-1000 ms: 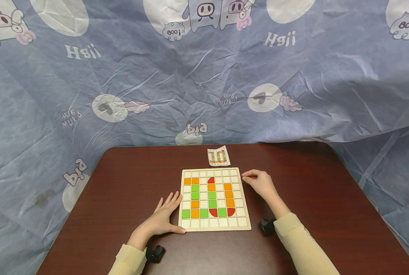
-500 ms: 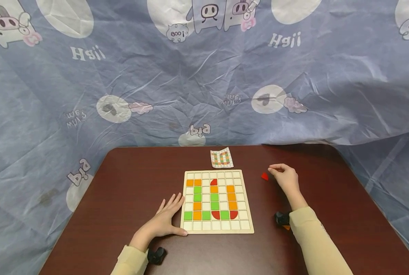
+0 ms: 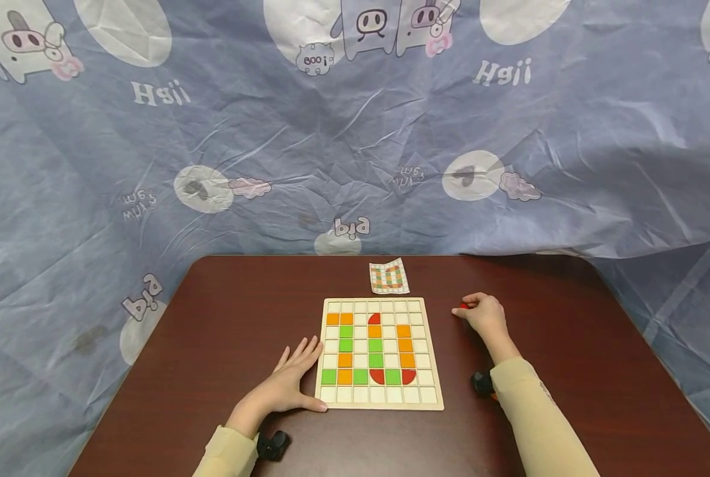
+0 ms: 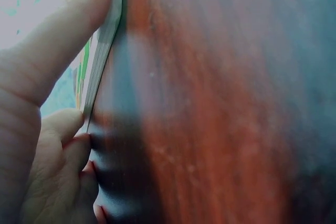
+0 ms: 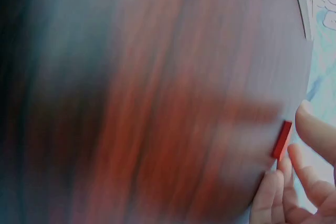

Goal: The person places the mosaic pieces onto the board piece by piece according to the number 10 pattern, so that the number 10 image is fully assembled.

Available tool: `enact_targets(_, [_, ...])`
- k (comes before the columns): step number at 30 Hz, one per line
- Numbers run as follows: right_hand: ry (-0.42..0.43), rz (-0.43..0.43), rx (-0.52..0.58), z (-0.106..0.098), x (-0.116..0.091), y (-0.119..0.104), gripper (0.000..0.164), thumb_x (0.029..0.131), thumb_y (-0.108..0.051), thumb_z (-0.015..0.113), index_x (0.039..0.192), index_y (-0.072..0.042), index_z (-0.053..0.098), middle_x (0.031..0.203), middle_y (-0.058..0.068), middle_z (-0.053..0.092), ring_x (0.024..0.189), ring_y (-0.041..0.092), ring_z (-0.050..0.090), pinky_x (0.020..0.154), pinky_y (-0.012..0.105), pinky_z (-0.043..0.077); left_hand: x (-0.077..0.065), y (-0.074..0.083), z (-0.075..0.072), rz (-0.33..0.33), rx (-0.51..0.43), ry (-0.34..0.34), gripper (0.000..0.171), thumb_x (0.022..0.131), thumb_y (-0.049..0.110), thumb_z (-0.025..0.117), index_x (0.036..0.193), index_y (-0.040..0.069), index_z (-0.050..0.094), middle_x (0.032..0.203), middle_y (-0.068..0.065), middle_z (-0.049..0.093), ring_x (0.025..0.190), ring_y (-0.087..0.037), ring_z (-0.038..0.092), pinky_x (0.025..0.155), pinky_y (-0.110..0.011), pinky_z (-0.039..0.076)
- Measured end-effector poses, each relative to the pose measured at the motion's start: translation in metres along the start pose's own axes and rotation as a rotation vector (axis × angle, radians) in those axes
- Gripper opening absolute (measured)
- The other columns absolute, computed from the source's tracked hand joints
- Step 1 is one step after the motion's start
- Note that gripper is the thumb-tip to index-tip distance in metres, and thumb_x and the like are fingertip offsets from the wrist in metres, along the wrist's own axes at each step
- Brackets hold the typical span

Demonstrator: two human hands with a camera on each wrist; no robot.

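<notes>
A square wooden grid board point(image 3: 361, 395) lies on the table, with orange and green square tiles and red quarter-round tiles in some of its cells. My left hand point(image 3: 285, 389) rests at its left side, fingers spread along the edge and thumb at the near left corner. In the left wrist view, the thumb and fingers touch the board's edge point(image 4: 100, 61). To the right of the board, my right hand point(image 3: 485, 315) has thumb and fingertips around a small red tile point(image 5: 282, 140) at the tabletop. The hand hides most of that tile in the head view.
Behind the board lies a small paper card point(image 3: 389, 277) printed with a coloured grid pattern. An orange piece point(image 3: 495, 397) shows partly beneath the right wrist, near the black wrist camera point(image 3: 482, 383). A patterned blue-grey cloth point(image 3: 343, 165) hangs behind the table.
My right hand moved from beside the board out to the right, uncovering the red tile, then came back and closed its fingertips around it. The left hand stays at the board.
</notes>
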State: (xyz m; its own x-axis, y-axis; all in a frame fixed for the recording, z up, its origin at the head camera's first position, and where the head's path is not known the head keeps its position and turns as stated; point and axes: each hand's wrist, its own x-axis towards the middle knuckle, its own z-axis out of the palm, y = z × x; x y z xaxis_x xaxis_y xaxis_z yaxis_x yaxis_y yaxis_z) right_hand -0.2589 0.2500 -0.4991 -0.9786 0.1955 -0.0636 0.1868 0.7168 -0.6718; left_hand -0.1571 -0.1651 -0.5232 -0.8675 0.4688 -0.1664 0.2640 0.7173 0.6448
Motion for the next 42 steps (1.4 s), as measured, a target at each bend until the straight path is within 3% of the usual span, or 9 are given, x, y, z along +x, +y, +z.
enact_targets(6, [0.032,0.026,-0.053,0.004,-0.001,-0.004,0.035,0.083,-0.017,0.078,0.107,0.005,0.068,0.104,0.023,0.07,0.1,0.04,0.06,0.088,0.051,0.047,-0.001,-0.002,0.001,0.001,-0.009,-0.009,0.118,0.07,0.048,0.086,0.159,0.011,0.018,0.166,-0.012,0.009,0.154,-0.033,0.0,0.12,-0.061,-0.004])
enact_targets(16, [-0.051,0.046,-0.064,-0.001,-0.003,-0.008,0.034,0.082,-0.021,0.08,0.102,0.003,0.069,0.096,0.019,0.069,0.091,0.034,0.059,0.081,0.045,0.049,-0.002,0.001,-0.002,-0.01,-0.016,-0.004,0.117,0.07,0.046,0.087,0.159,0.011,0.018,0.166,-0.012,0.01,0.154,-0.034,0.001,0.121,-0.061,-0.004])
enact_targets(21, [-0.072,0.038,0.001,0.0,-0.006,-0.009,0.029,0.083,-0.02,0.079,0.1,0.001,0.07,0.086,0.012,0.07,0.074,0.02,0.061,0.065,0.029,0.046,-0.003,0.003,-0.003,-0.008,-0.016,0.005,0.118,0.069,0.044,0.088,0.158,0.008,0.019,0.166,-0.014,0.011,0.154,-0.036,0.002,0.12,-0.061,-0.002])
enact_targets(26, [-0.067,-0.007,0.12,0.003,-0.009,-0.018,0.029,0.084,-0.016,0.078,0.107,0.001,0.07,0.092,0.013,0.073,0.071,0.008,0.06,0.065,0.021,0.045,-0.002,0.003,-0.003,0.006,0.003,0.016,0.118,0.069,0.044,0.088,0.158,0.006,0.019,0.165,-0.016,0.012,0.153,-0.038,0.004,0.12,-0.063,-0.001])
enact_targets(33, [-0.086,-0.049,0.245,0.019,-0.013,-0.037,0.026,0.089,-0.012,0.073,0.111,-0.001,0.068,0.103,0.017,0.074,0.081,0.015,0.068,0.068,0.02,0.051,-0.001,0.0,-0.001,0.009,0.019,0.012,0.119,0.069,0.047,0.087,0.158,0.008,0.018,0.166,-0.014,0.011,0.154,-0.036,0.004,0.12,-0.062,-0.001])
enact_targets(42, [-0.116,-0.08,0.267,0.041,-0.019,-0.056,0.017,0.09,-0.008,0.069,0.106,-0.002,0.069,0.099,0.016,0.074,0.084,0.022,0.07,0.071,0.028,0.057,-0.001,0.0,-0.001,0.003,0.002,0.0,0.117,0.07,0.048,0.086,0.158,0.01,0.019,0.166,-0.012,0.011,0.154,-0.034,0.002,0.121,-0.06,-0.002])
